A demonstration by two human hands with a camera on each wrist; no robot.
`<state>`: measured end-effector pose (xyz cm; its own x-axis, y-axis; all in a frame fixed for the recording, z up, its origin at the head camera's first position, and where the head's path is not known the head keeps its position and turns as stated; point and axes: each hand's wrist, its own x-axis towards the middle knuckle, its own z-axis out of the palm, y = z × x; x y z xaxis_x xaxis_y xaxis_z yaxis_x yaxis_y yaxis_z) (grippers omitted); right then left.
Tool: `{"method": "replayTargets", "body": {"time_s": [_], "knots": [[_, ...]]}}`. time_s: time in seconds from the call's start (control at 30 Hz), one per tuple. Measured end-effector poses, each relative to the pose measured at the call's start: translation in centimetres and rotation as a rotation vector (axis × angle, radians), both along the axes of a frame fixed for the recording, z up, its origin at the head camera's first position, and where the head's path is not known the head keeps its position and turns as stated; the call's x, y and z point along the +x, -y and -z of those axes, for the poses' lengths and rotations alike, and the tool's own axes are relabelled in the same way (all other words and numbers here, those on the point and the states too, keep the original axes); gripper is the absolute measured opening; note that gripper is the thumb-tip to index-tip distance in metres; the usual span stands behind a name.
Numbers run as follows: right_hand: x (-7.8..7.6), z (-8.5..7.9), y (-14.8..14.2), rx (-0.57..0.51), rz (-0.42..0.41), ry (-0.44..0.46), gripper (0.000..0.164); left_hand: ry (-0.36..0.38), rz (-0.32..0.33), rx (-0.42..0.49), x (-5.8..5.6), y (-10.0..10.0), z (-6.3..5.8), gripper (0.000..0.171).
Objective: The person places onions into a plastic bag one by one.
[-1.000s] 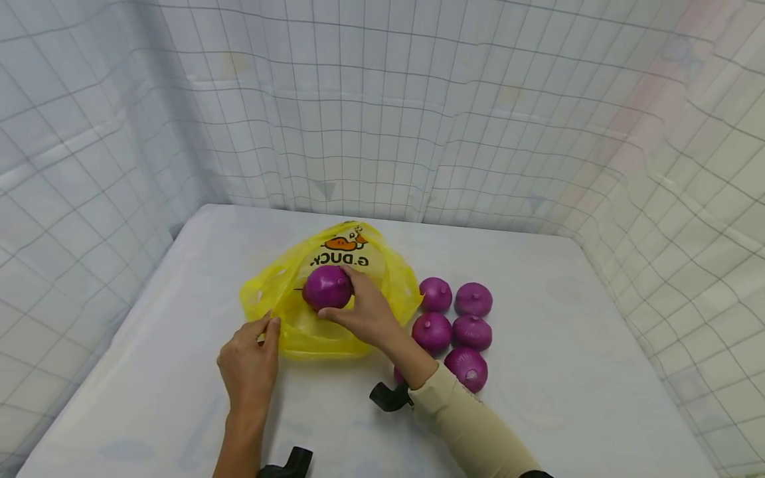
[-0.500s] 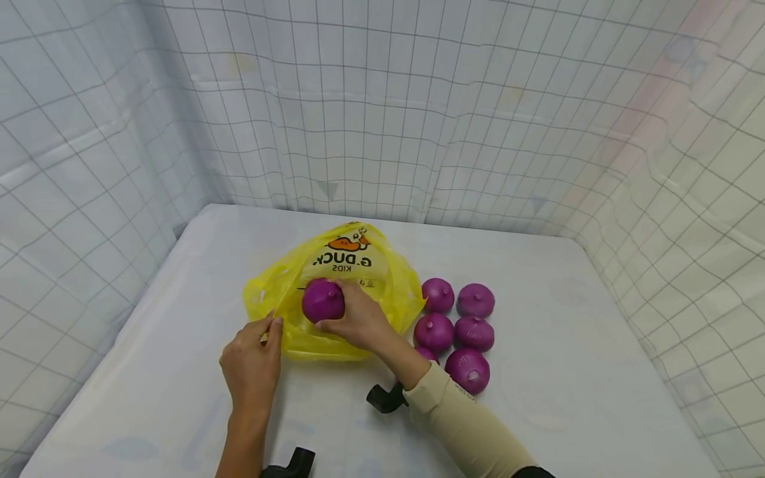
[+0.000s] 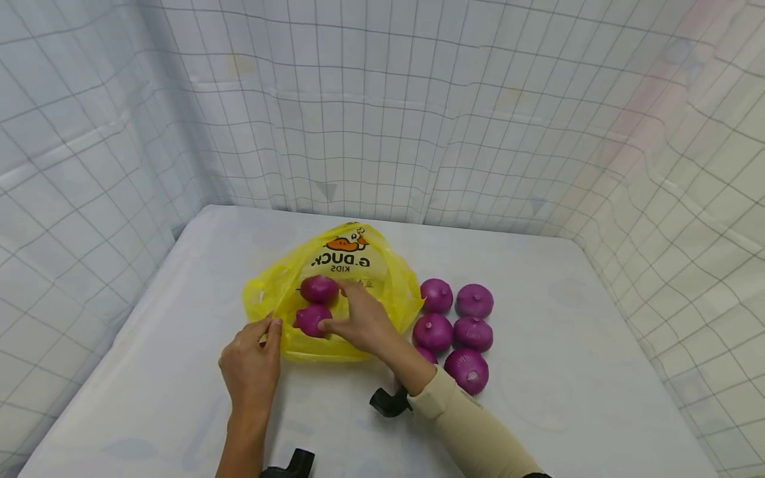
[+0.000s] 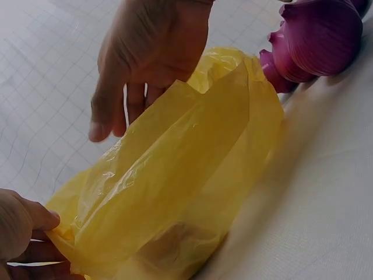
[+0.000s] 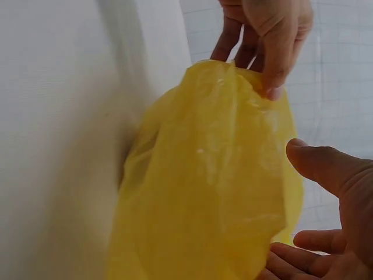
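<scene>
A yellow plastic bag [image 3: 388,265] printed with a duck lies with its mouth spread open. Its near-left edge is pinched between the thumb and fingers of my left hand [image 3: 251,355]; the left wrist view shows that grip on the plastic too. Inside the bag sit two purple onions, a farther onion [image 3: 319,290] and a nearer onion [image 3: 312,321]. Over the bag's mouth, just right of them, is my right hand [image 3: 364,322]. Its thumb and fingers are spread apart around nothing, as the right wrist view [image 5: 338,204] shows.
To the right of the bag, several more onions [image 3: 433,332] stand in two columns on the white-covered table [image 3: 556,345]. The right forearm partly hides one of them. White grid-patterned sheets [image 3: 382,119] enclose the back and sides. Black wrist mounts [image 3: 388,402] stick out near both wrists.
The right hand lowered an onion into the bag and let it go. Its fingers have spread, and two onions now show inside. The left hand keeps its hold on the bag's edge.
</scene>
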<state>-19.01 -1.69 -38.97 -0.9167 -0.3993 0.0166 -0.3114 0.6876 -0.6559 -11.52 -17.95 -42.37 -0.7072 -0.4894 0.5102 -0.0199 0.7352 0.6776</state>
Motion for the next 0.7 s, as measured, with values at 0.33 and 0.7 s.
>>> {"method": "replayTargets", "body": {"time_s": [0.33, 0.7], "knots": [[2.0, -3.4, -5.4, -0.201, 0.063, -0.121, 0.078, 0.003, -0.013, 0.007, 0.0, -0.1, 0.2, 0.025], [3.8, -3.9, -12.3, -0.215, 0.222, -0.181, 0.079, -0.012, -0.017, -0.01, -0.2, -0.1, 0.2, 0.025]]}}
